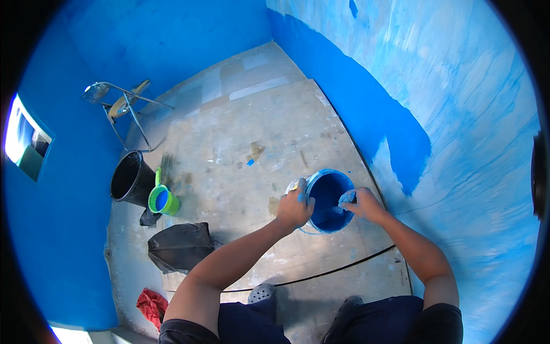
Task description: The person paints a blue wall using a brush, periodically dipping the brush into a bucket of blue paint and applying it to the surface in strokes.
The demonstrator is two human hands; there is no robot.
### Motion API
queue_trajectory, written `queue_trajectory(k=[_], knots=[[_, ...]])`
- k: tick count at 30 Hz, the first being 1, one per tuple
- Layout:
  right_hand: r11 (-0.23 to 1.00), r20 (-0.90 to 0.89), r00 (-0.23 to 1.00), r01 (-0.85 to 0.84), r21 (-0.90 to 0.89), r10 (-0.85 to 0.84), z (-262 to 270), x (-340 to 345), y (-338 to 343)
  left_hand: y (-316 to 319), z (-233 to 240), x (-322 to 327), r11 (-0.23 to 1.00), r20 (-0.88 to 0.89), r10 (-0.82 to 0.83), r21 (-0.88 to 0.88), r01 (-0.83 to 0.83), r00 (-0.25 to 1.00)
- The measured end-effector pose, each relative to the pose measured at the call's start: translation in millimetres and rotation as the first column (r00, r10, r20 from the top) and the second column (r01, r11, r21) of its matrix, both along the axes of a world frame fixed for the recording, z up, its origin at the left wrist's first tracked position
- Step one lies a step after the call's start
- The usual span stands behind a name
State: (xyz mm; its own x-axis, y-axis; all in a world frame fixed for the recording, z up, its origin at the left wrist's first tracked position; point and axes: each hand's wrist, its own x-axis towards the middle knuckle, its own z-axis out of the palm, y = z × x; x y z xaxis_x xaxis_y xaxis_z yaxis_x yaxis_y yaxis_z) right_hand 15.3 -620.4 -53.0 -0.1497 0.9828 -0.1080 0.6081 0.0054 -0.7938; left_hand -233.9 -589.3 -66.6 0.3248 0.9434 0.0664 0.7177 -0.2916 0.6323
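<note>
A plastic bucket [328, 174] of blue paint stands on the floor close to the right wall, its inside coated blue. My left hand [295, 205] grips the bucket's left rim, with blue paint on the fingers. Over the opposite rim, my right hand [363, 204] pinches a paint-covered object [347, 198] between thumb and fingers; its kind cannot be told. A pale shape shows inside the bucket below it, too unclear to name. Fresh-looking blue paint [365, 99] covers the lower part of the streaky light-blue wall [468, 129].
Left on the floor are a black bucket [142, 174], a green dipper [172, 205] holding blue paint, a black plastic bag [182, 247] and a red cloth [151, 306]. A folding chair [124, 105] stands at the far left. A dark gap [335, 270] crosses the floor boards near my feet.
</note>
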Motion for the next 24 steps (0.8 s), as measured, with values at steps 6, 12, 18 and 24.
queue_trajectory(k=[6,12,18,24], knots=[[1.000,0.049,0.999,-0.010,-0.006,0.011,13.7,11.1,-6.6,0.6,2.3,10.2,0.999,-0.056,-0.030,-0.038,0.027,0.998],[1.000,0.082,0.996,0.023,-0.018,-0.021,29.5,17.7,-6.7,-0.6,1.3,10.7,0.999,-0.052,-0.050,-0.003,0.050,0.997],[0.996,0.045,0.995,0.086,0.015,-0.087,15.5,24.4,-14.5,3.2,6.0,18.0,0.996,-0.071,-0.088,0.014,0.089,0.994],[0.977,-0.169,0.969,0.197,0.086,-0.181,15.5,35.9,-22.0,5.1,9.5,26.0,0.995,-0.025,-0.090,0.038,0.090,0.996]])
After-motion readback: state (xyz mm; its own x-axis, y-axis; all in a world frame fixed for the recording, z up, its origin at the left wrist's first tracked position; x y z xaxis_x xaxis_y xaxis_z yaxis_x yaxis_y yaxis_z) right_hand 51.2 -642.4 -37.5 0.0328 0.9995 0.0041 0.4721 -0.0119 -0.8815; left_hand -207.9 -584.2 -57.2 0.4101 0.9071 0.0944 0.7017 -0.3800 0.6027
